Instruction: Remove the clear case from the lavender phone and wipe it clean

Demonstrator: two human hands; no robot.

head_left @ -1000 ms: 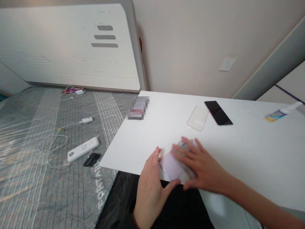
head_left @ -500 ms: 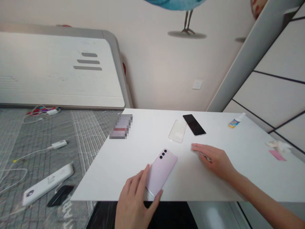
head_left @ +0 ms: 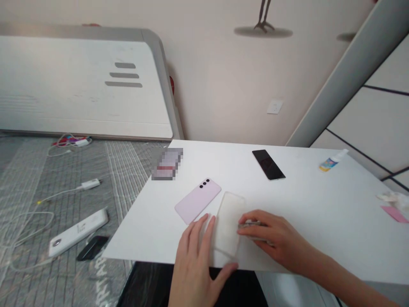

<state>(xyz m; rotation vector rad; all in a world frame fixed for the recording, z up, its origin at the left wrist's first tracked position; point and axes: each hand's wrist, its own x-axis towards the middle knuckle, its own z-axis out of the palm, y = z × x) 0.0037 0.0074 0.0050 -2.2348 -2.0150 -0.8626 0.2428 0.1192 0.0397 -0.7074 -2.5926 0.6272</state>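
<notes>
A clear phone case (head_left: 227, 219) lies flat on the white table (head_left: 319, 221) near its front edge. My left hand (head_left: 194, 256) brackets it, with fingers along its left side and the thumb at its near corner. My right hand (head_left: 271, 236) presses its fingertips on the case's right edge. A pale pink phone (head_left: 198, 199) lies face down just left of and beyond the case, touched by neither hand. Farther back rests a black phone (head_left: 268, 164), screen up.
A blurred small item (head_left: 168, 164) sits at the table's far left corner. A small bottle (head_left: 332, 160), a white tissue (head_left: 391, 197) and a pink slip (head_left: 394, 213) are at the right. A white power bank (head_left: 78, 232), cables and a charger (head_left: 91, 184) lie on the mattress at left.
The clear case has come from beside the black phone to the front edge between both hands. My left hand has let go of the pink phone, which now lies farther back and left.
</notes>
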